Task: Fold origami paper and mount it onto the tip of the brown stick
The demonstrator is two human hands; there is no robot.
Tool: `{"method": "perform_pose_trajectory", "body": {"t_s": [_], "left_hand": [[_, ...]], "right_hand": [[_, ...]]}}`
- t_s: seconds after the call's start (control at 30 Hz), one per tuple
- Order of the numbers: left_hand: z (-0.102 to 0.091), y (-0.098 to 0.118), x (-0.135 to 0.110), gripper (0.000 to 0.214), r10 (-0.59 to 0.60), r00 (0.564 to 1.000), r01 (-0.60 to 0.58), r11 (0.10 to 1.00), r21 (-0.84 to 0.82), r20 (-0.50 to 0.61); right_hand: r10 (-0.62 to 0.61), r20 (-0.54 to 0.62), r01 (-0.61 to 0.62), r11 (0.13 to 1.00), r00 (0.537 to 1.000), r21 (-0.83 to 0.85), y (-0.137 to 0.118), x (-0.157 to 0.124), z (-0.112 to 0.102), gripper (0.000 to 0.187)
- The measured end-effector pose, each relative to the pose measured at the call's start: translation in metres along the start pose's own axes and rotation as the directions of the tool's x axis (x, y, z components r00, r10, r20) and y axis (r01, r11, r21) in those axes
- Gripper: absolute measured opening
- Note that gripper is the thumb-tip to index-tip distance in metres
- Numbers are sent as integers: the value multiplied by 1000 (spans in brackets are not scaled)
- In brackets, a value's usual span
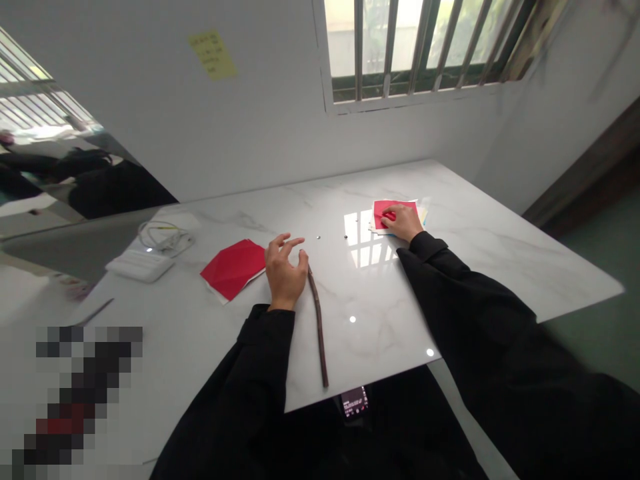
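Note:
My left hand [287, 272] is raised over the table with its fingers apart and nothing in them. Just right of it, a thin brown stick [321, 333] lies lengthwise toward the front edge; its far end is near my thumb. To the left of that hand lies a folded red paper [233, 267] with a white underside showing. My right hand [404, 222] reaches to a square red paper [384, 206] on top of a small stack of sheets. Its thumb and fingers pinch at the red surface, where the paper looks slightly lifted between them.
A white box-like device [140, 265] and a coiled white cable [165, 235] sit at the left. Two tiny dark bits [345, 237] lie mid-table. A phone-like lit screen [355, 403] is below the front edge. A yellow note [213, 55] hangs on the wall beside a barred window [395, 50].

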State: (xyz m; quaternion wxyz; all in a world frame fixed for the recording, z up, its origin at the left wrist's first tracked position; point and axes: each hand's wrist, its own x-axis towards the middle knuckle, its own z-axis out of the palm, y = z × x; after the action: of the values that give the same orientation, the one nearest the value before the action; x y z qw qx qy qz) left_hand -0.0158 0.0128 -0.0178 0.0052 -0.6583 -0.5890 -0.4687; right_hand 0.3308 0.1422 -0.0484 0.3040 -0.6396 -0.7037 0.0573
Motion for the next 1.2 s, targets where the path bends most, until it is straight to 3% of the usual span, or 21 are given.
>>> {"method": "perform_pose_trajectory", "body": {"t_s": [0.33,0.7,0.93,1.2], "left_hand": [[0,2,-2,25,-44,999,46,997,-62,24],[-2,3,-1,24,-108,993,112,988,-106,43],[-2,5,-1,25,-130,990,136,982,-131,58],[-2,5,-1,25,-129,990,137,979,-154,62]], "right_hand": [[78,-65,-74,995,995,62,-5,-1,-6,23],[16,-5,-15,999,1000,50,4,-2,0,37],[52,-8,-52,996,999,68,0,-2,-4,21],[76,6,-76,993,997,93,-3,-2,-4,22]]}}
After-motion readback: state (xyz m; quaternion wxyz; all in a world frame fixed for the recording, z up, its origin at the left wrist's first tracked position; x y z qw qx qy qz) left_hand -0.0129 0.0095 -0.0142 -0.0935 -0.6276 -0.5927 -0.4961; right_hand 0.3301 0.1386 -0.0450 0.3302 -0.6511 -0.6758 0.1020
